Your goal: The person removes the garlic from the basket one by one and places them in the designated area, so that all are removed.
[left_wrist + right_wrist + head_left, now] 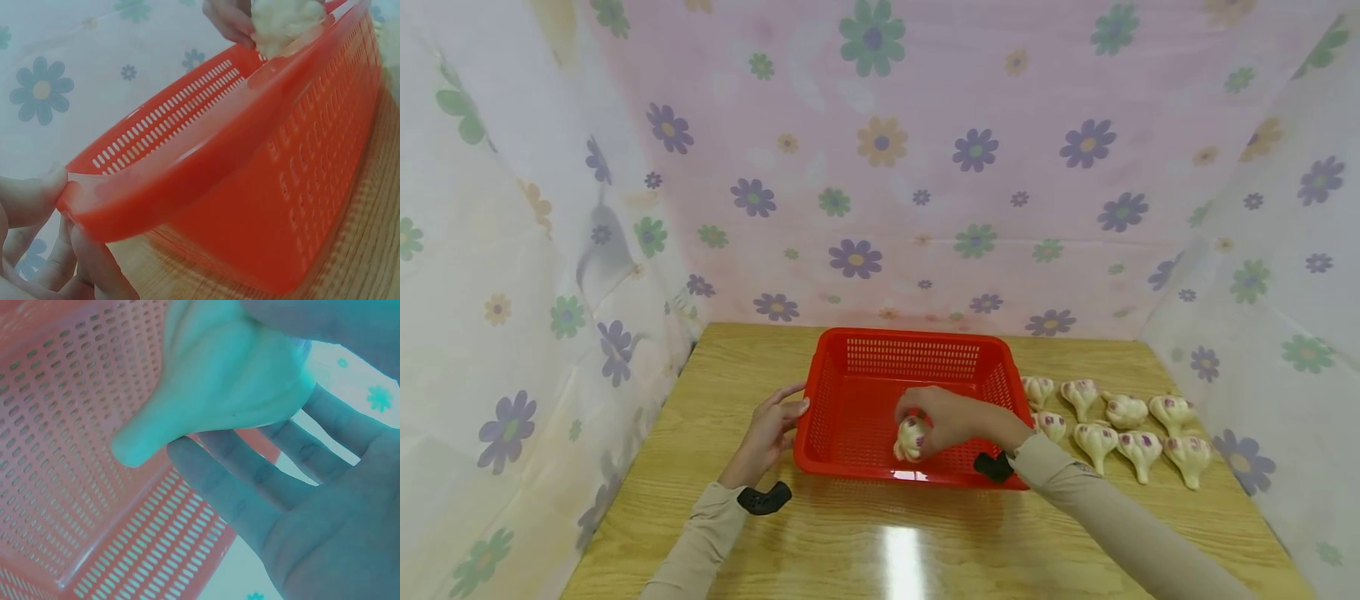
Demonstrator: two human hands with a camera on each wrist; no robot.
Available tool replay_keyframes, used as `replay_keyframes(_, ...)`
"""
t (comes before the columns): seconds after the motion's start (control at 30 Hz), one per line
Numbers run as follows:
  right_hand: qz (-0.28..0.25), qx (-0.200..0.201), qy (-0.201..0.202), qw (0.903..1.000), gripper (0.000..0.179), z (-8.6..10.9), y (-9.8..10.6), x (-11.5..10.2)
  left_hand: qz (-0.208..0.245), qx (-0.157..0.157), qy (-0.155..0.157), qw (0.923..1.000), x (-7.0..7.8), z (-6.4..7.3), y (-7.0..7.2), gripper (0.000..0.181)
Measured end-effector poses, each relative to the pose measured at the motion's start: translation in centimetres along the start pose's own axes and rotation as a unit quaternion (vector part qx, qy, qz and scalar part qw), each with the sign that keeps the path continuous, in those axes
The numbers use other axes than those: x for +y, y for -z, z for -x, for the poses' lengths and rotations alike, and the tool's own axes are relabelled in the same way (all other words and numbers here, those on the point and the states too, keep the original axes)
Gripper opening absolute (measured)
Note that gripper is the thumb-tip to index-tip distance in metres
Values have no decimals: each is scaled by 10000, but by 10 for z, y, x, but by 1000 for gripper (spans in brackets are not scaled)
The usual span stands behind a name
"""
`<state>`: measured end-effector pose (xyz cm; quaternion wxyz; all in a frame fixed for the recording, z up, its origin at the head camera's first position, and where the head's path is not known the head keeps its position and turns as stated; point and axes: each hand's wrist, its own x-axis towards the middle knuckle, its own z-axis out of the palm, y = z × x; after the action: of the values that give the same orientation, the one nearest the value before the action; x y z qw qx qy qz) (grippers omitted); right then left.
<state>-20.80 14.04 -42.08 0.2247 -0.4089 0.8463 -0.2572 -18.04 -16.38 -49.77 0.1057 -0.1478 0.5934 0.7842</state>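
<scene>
A red plastic basket (917, 335) with slotted walls stands on the wooden table. My left hand (767, 435) pinches its left rim between thumb and fingers, as the left wrist view shows up close. Over the basket, my right hand (951, 418) holds a garlic bulb (911, 439), pale with purple patches. In the right wrist view the bulb (219, 375) lies between the thumb and the fingers, its stem pointing toward the basket wall (81, 412). No other bulb shows inside the basket, though my right hand and forearm hide part of it.
Several more garlic bulbs (1141, 450) lie in rough rows on the table (850, 542) right of the basket, the nearest ones close to its right wall. Flower-printed cloth (917, 167) hangs behind and at both sides of the table.
</scene>
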Motion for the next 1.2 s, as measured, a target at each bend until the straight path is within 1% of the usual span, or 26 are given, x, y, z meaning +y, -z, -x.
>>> replay_keyframes(0.1, 69, 152, 98, 9998, 41, 6, 3, 0, 42, -2, 11, 10000, 0, 0, 0, 46)
replay_keyframes(0.43, 236, 342, 88, 9991, 37, 23, 12, 2, 12, 65, 26, 10000, -2, -1, 0, 45)
replay_keyframes(0.63, 187, 541, -34, 9984, 33, 35, 21, 0, 78, 28, 37, 10000, -1, -1, 0, 45)
replay_keyframes(0.83, 210, 794, -144, 9965, 35, 49, 33, -1, 130, -14, 27, 9999, -1, -1, 0, 46)
replay_keyframes(1.03, 169, 957, -187, 9951, 38, 68, 43, 7, 103, -75, 29, 9999, -1, 0, 0, 46)
replay_keyframes(1.2, 163, 1129, -258, 9931, 41, 85, 46, 18, 115, -77, 32, 9999, 0, -1, 0, 46)
